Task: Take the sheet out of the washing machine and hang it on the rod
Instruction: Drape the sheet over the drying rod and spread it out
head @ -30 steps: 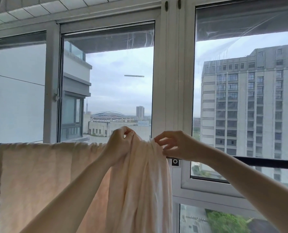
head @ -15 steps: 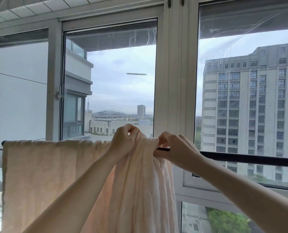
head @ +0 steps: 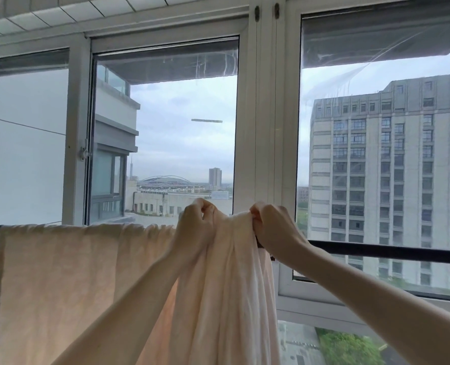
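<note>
Sheet (head: 60, 280) covers the rod (head: 389, 251) left of both hands; left hand (head: 195, 227) and right hand (head: 276, 230) clutch its bunched folds, fingertips hidden.

Pale peach sheet (head: 60, 280) draped over dark rod (head: 376, 250), bunched at its middle

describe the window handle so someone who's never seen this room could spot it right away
Start at the tall white window frame left of the pale peach sheet hanging on the black rod. About halfway up that upright sits the window handle, a small white lever. It is the only fitting jutting from that post, well above the sheet and both hands.
</note>
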Available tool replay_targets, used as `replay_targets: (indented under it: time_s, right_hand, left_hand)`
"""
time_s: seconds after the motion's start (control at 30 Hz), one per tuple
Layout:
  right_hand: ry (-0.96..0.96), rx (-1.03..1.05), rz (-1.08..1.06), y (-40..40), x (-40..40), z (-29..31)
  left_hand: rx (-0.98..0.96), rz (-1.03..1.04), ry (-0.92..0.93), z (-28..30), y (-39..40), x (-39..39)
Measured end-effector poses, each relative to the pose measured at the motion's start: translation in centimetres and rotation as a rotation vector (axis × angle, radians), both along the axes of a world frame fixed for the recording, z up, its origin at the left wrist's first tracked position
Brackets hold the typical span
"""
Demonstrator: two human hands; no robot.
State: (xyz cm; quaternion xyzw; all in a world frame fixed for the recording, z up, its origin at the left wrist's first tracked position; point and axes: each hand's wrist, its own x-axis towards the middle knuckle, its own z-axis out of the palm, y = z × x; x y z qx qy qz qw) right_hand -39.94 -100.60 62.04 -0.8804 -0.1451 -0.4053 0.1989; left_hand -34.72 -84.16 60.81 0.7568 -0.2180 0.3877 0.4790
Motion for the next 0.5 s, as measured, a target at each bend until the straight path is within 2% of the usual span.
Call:
replay_targets:
  time_s: [0.27, 0.5]
  right_hand:
    - [-0.24, 0.025, -0.227, -11.0, -3.1, 4.5]
    - [-0.265, 0.101, -0.466, -20.3, -6.6, 5.5]
  left_hand:
    - [-0.104, 0.073, 0.003, 0.1, -0.9, 0.7]
    - [0.007, 0.053, -0.016, 0.2, -3.3, 0.3]
